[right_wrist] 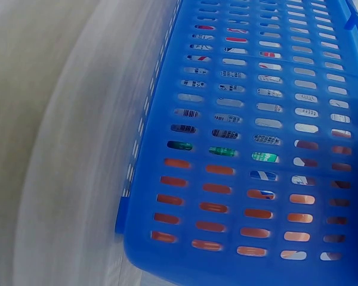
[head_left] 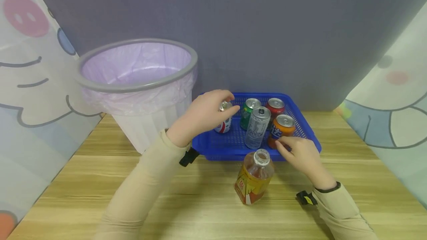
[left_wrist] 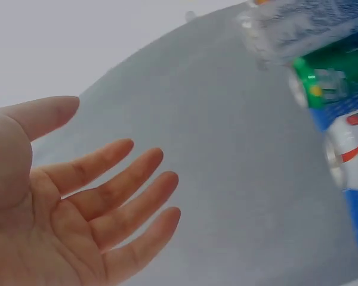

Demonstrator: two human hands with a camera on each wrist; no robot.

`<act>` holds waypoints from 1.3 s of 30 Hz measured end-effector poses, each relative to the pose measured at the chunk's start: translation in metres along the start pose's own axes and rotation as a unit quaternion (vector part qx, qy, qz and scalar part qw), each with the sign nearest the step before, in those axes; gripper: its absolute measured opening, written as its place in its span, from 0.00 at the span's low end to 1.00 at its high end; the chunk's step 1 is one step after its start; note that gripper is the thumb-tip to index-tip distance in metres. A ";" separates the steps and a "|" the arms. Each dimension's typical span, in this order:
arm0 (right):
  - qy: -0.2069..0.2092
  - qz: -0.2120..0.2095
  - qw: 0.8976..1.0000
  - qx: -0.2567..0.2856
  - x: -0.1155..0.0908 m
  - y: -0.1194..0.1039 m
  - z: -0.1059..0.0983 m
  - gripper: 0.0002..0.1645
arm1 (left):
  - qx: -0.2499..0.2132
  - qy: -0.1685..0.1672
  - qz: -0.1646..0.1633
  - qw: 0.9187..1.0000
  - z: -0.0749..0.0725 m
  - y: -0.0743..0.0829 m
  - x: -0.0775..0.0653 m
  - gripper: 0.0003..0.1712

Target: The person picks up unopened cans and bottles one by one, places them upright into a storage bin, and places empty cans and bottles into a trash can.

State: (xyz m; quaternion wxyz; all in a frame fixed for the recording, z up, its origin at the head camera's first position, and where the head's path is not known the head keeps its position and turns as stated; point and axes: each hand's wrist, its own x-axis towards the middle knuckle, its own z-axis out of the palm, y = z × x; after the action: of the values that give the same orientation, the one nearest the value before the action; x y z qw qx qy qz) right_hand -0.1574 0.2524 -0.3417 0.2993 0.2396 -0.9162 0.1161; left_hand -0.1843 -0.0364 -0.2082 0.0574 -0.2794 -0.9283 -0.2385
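Note:
My left hand (head_left: 208, 112) is raised beside a white can with red and blue marks (head_left: 224, 123), which it partly covers. In the left wrist view, the palm (left_wrist: 65, 208) faces the camera with loosely bent fingers and nothing in them. My right hand (head_left: 300, 155) is at the near right rim of a blue basket (head_left: 230, 140), its fingertips overlapping the lower part of an orange can (head_left: 285, 123). A green can (head_left: 251, 108), a red can (head_left: 276, 106) and a tall silver can (head_left: 257, 130) also stand in the basket. The right wrist view shows the slotted basket wall (right_wrist: 238, 134).
An uncapped bottle with a yellow label (head_left: 254, 179) stands on the wooden table (head_left: 186, 210) in front of the basket. To the left is a tall white bin (head_left: 133, 121) with a purple liner. A grey surface (head_left: 283, 36) rises behind.

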 end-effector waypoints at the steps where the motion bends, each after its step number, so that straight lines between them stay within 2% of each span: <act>1: 0.000 0.000 1.000 0.000 0.000 0.000 0.000 0.11 | 0.001 0.016 0.007 1.000 -0.004 0.002 -0.008 0.22; 4: 0.000 -0.001 1.000 0.002 0.001 0.000 -0.001 0.11 | -0.013 0.077 0.034 0.996 -0.014 0.005 -0.028 0.19; 6: -0.001 -0.001 1.000 0.002 0.001 0.000 0.000 0.11 | -0.021 0.121 0.060 0.991 -0.021 0.004 -0.039 0.18; 11: -0.002 -0.001 1.000 0.002 0.000 0.001 0.000 0.08 | -0.020 0.223 0.124 0.967 -0.034 -0.004 -0.061 0.14; 14: -0.002 0.000 1.000 0.001 0.000 0.002 0.001 0.08 | -0.012 0.271 0.148 0.951 -0.041 -0.010 -0.070 0.12; 21: -0.005 0.005 1.000 -0.001 -0.001 0.001 0.001 0.10 | -0.004 0.336 0.157 0.929 -0.049 -0.024 -0.083 0.11; 25: -0.003 0.002 1.000 0.001 0.000 0.001 0.001 0.09 | -0.020 0.379 0.163 0.911 -0.050 -0.030 -0.089 0.10; 28: -0.004 0.001 1.000 0.003 0.000 0.001 0.001 0.09 | -0.014 0.406 0.158 0.900 -0.053 -0.034 -0.092 0.09; 30: -0.005 0.003 1.000 0.003 0.000 0.001 0.001 0.08 | 0.002 0.413 0.147 0.899 -0.056 -0.037 -0.095 0.09; 32: -0.005 0.005 1.000 0.004 0.000 0.001 0.001 0.07 | 0.030 0.408 0.129 0.903 -0.060 -0.039 -0.097 0.09; 37: -0.004 0.009 1.000 0.006 -0.001 0.002 0.001 0.06 | 0.070 0.396 0.063 0.913 -0.070 -0.044 -0.101 0.11; 39: -0.005 0.009 1.000 0.007 -0.001 0.002 0.001 0.06 | 0.070 0.398 0.033 0.914 -0.073 -0.045 -0.102 0.11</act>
State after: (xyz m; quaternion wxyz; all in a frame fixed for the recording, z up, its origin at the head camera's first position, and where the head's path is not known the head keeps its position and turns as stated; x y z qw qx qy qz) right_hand -0.1584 0.2539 -0.3434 0.2923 0.2341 -0.9189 0.1242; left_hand -0.1253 -0.1546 -0.1872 0.4497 -0.1873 -0.8328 -0.2628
